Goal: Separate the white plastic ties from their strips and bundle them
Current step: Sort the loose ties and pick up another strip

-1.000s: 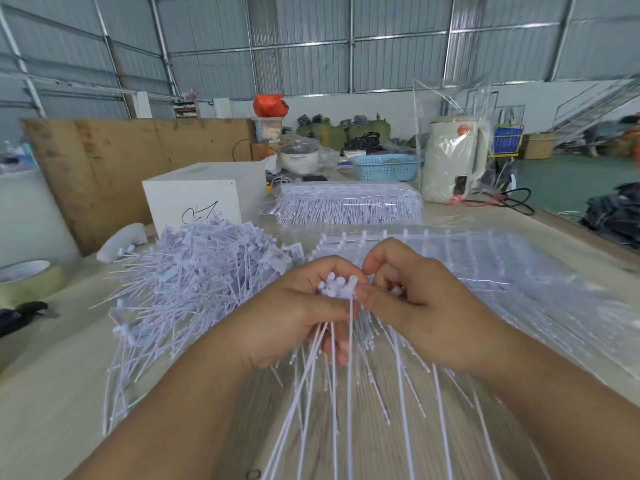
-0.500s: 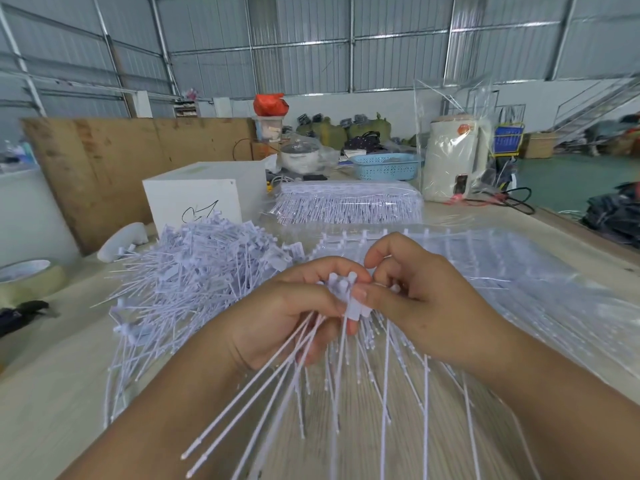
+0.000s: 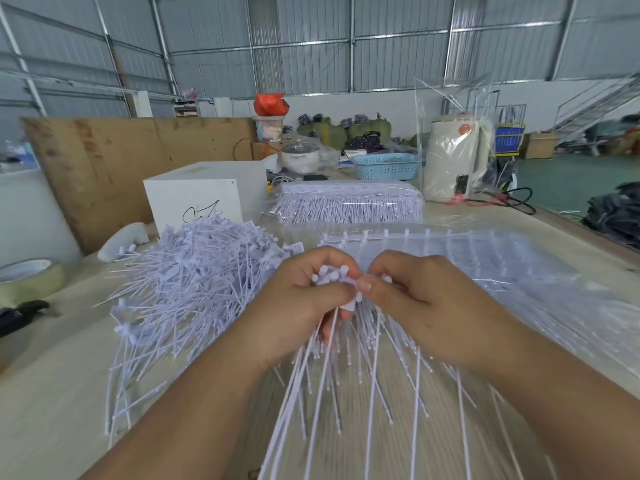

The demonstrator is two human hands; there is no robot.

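While both hands work at table centre, left hand [image 3: 298, 306] is curled round a bunch of ties [image 3: 334, 277] by the heads, tails fanning toward the camera. Right hand [image 3: 412, 303] pinches one tie at the same bunch, thumb against thumb.

Risk: the left grip looks loose, so tails may splay, slip out, or snag the pile [image 3: 194, 271] just left. Strips in plastic [image 3: 485, 258] lie right, near the wrist; an elbow sweep could drag them.

Room: bare table [image 3: 52, 393] at lower left; far edge crowded by box [image 3: 197, 195] and pack [image 3: 349, 202].
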